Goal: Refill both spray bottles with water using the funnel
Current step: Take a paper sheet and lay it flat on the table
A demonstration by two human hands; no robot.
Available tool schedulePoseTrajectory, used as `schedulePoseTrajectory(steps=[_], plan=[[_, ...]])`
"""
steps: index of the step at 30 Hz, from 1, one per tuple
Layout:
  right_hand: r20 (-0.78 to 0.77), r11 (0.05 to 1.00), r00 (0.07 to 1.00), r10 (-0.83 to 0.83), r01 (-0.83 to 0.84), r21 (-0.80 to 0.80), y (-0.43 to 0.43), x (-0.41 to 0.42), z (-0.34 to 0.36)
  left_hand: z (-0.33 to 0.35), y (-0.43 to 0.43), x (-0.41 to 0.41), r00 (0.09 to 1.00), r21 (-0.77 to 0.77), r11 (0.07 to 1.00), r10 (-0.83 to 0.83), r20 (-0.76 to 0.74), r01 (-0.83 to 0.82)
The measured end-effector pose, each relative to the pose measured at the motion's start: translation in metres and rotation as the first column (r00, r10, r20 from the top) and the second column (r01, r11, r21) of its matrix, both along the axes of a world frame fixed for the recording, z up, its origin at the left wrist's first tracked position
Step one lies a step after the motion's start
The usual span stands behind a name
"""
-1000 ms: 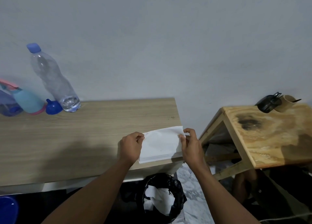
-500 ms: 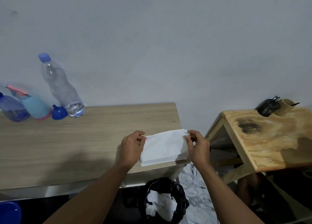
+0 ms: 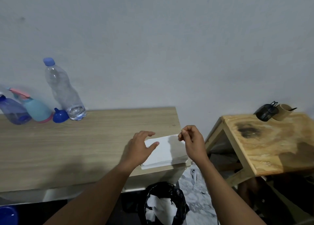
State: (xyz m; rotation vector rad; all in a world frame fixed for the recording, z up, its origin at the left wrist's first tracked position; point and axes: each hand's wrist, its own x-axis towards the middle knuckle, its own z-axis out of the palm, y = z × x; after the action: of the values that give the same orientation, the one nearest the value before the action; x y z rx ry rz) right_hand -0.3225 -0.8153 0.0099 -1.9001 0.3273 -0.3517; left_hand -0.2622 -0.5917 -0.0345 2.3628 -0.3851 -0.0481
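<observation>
Two spray bottles stand at the table's far left: a purple one [image 3: 12, 111] and a light blue one with a pink trigger [image 3: 36, 108]. A small blue funnel [image 3: 59, 115] sits mouth down beside a clear water bottle with a blue cap [image 3: 63, 90], which holds only a little water. A stack of white paper napkins [image 3: 165, 150] lies at the table's near right corner. My left hand [image 3: 140, 147] hovers over its left edge with fingers spread. My right hand [image 3: 192, 143] is raised above its right edge, fingers loosely curled, holding nothing.
The light wooden table [image 3: 68, 148] runs along a grey wall. A plywood stool [image 3: 271, 143] to the right carries a black object [image 3: 265, 111] and a tan cup [image 3: 284, 111]. A black bin bag with white paper [image 3: 164, 205] sits below the table corner. A blue container [image 3: 7, 215] shows bottom left.
Both hands have let go of the napkin stack, which now lies on the table corner. The right hand lifted and the left opened. The camera tilted up.
</observation>
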Motion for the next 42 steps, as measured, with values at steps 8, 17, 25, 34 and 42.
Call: schedulePoseTrajectory(steps=[8, 17, 25, 34, 42], plan=[[-0.365, 0.926, 0.908, -0.205, 0.059, -0.372, -0.009, 0.000, -0.047, -0.031, -0.002, -0.011, 0.989, 0.360, 0.924, -0.100, -0.107, 0.133], [-0.326, 0.822, 0.892, -0.313, 0.082, -0.563, 0.004, -0.005, -0.062, -0.042, -0.002, -0.017, 1.000, 0.301, 0.954, -0.012, 0.023, 0.004], [-0.236, 0.974, 0.969, -0.080, 0.025, -0.225, 0.009, -0.015, -0.046, -0.034, -0.004, -0.019, 1.000, 0.329, 0.944, 0.001, 0.023, -0.009], [-0.111, 0.997, 0.994, -0.020, 0.011, -0.076, 0.009, -0.014, -0.027, 0.015, -0.035, -0.018, 0.991, -0.082, 0.993, 0.078, -0.109, -0.087], [-0.100, 0.967, 0.992, 0.075, -0.097, -0.234, 0.010, -0.023, -0.017, 0.037, -0.056, -0.001, 0.979, 0.034, 0.991, -0.121, -0.167, 0.128]])
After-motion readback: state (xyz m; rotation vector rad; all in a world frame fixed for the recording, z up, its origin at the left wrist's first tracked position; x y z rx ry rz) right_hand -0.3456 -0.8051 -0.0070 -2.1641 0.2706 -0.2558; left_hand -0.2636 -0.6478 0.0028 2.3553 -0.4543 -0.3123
